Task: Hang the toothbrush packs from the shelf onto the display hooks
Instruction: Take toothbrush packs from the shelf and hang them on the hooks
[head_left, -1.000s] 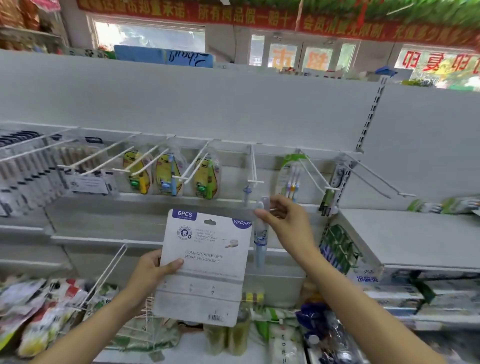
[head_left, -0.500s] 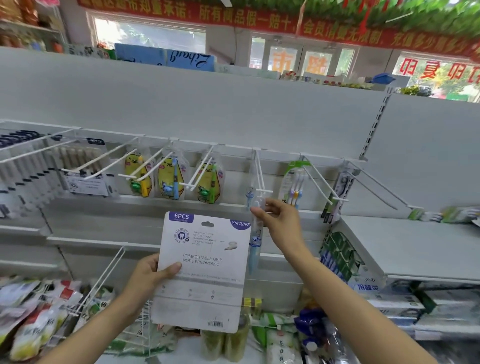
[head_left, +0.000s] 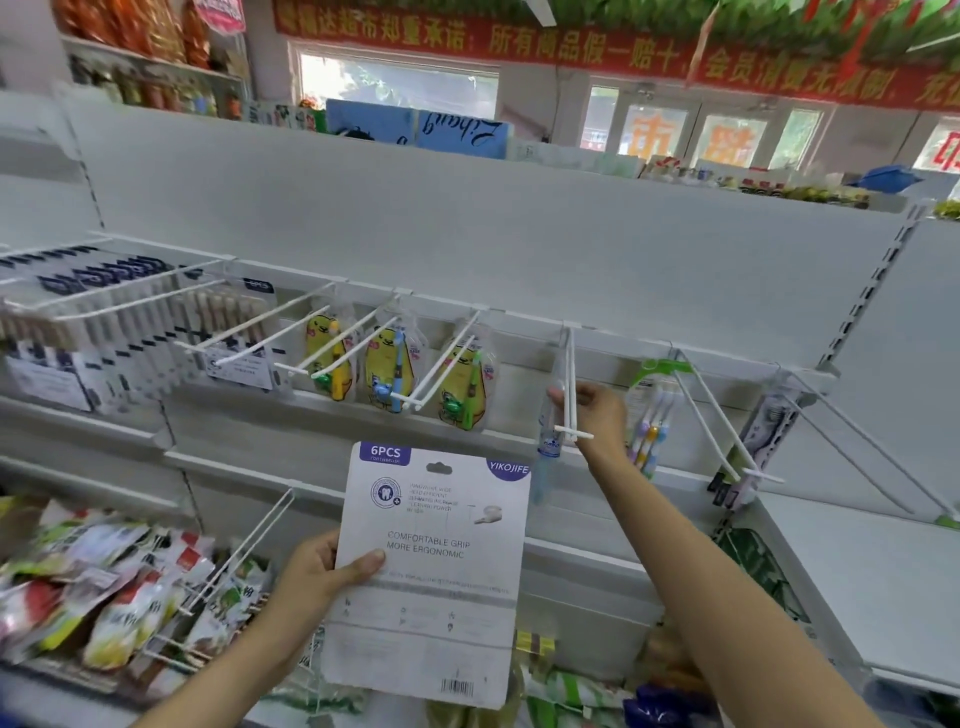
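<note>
My left hand (head_left: 322, 571) grips a large white six-piece toothbrush pack (head_left: 431, 571) by its left edge, its printed back facing me. My right hand (head_left: 597, 415) reaches up to the white double-prong display hook (head_left: 570, 395) and pinches the top of a slim blue toothbrush pack (head_left: 548, 441) that hangs on the prongs. To the right a green-topped pack of several brushes (head_left: 649, 415) hangs on another hook. Three yellow children's toothbrush packs (head_left: 389, 369) hang to the left.
A row of dark-labelled toothbrush packs (head_left: 104, 322) fills the hooks at far left. Empty hooks (head_left: 727, 426) jut forward at right, next to a white shelf (head_left: 883, 582). Snack bags (head_left: 104, 587) sit in a wire rack at lower left. Bottles and packets lie below.
My right hand has lifted the slim blue pack from below the hook up onto its prongs. The big white pack in my left hand has stayed about where it was.
</note>
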